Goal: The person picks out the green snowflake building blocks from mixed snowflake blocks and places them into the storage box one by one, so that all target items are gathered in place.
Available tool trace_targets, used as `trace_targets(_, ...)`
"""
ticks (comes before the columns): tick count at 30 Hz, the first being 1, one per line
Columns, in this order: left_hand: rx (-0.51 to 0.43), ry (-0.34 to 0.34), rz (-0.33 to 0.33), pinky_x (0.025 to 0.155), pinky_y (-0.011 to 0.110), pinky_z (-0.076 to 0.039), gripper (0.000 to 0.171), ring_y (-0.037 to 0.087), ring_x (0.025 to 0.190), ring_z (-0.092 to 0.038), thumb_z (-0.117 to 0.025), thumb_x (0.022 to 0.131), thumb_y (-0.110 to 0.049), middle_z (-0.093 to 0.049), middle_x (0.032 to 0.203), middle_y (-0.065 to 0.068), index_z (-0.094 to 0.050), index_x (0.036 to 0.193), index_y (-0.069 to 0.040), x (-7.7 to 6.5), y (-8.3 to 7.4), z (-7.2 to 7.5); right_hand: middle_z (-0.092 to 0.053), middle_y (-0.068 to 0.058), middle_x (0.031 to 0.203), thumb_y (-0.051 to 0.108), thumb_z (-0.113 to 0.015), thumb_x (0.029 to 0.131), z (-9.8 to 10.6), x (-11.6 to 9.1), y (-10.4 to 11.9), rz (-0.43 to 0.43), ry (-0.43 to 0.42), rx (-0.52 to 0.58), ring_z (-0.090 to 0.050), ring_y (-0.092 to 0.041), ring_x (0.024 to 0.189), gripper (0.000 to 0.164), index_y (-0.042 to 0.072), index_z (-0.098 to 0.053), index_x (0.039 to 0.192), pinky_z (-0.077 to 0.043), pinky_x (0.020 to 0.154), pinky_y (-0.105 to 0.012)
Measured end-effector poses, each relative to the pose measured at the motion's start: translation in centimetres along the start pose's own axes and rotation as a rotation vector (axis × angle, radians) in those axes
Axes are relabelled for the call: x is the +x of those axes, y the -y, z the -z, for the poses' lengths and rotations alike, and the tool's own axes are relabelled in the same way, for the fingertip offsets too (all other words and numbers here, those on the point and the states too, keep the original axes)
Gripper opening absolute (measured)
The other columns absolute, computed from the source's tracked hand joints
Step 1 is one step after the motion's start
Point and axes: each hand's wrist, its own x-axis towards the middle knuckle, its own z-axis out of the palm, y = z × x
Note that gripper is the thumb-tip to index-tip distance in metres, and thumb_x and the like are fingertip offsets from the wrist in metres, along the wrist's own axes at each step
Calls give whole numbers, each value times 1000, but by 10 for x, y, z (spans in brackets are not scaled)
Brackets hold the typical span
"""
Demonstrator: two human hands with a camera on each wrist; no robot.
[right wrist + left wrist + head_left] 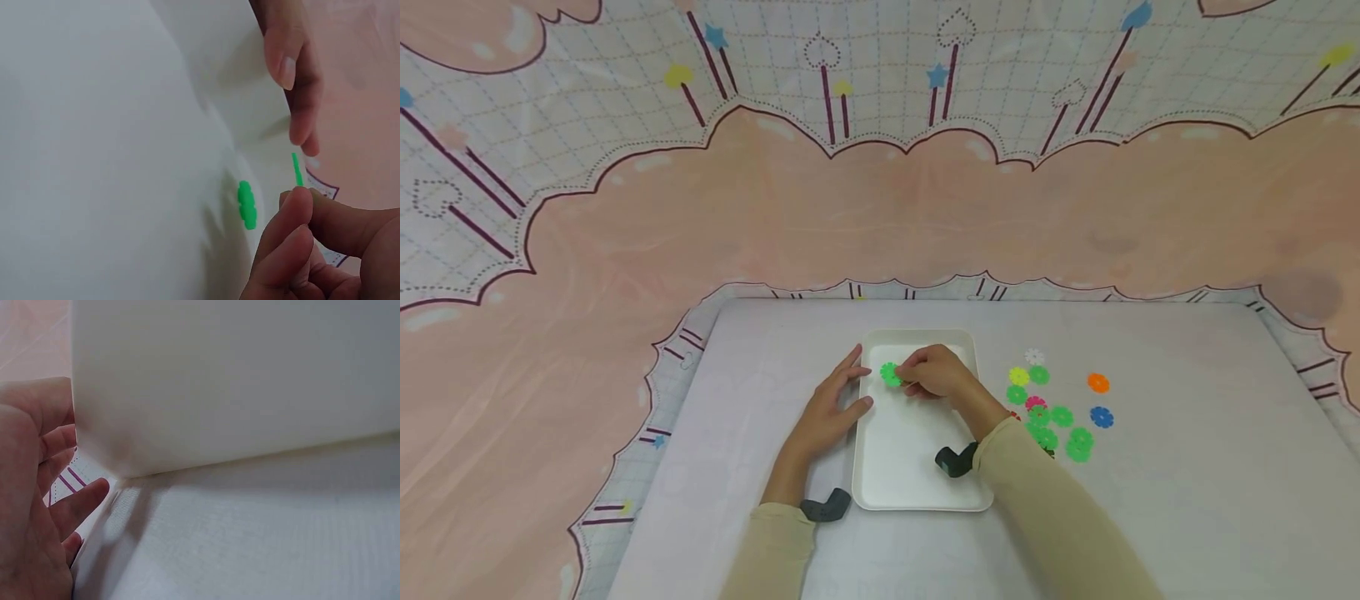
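Note:
A white rectangular tray (917, 487) lies between the two hands. My right hand (934, 372) is over its far part and pinches a thin green notched disc (297, 169) between thumb and fingertip, seen edge-on in the right wrist view. Another green notched disc (247, 205) lies in the tray close to its side wall. From the head view, green shows just left of the pinching fingertips, but which disc it is I cannot tell. My left hand (829, 408) is at the tray's left rim, fingers loosely extended; its fingers stand beside the tray wall (219, 394) in the left wrist view.
Right of the tray, several loose notched discs lie scattered on the white tablecloth (1210, 467): mostly green discs (1080, 446), plus a yellow disc (1018, 377), a white disc (1034, 357), an orange disc (1098, 383) and a blue disc (1102, 417). My right forearm partly covers this group.

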Motion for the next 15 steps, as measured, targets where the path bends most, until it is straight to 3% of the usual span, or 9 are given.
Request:
trace_targets(6, 0, 7, -20, 127, 51, -22, 41, 20, 157, -25, -66, 96, -13, -28, 169, -6, -58, 136, -8, 2, 2, -1, -65, -1, 68, 16, -76, 91, -4, 7, -8, -35, -16, -8, -60, -9, 56, 13, 4, -70, 88, -48, 52, -17)
trace_targets(15, 11, 10, -12, 127, 52, -22, 43, 19, 157, -25, -66, 97, -15, -28, 169, -10, -57, 138, -9, 2, 4, -1, -71, -1, 68, 15, -79, 88, -4, 19, -14, -130, 21, 72, -67, -7, 55, 14, 5, -69, 91, -52, 51, -16)
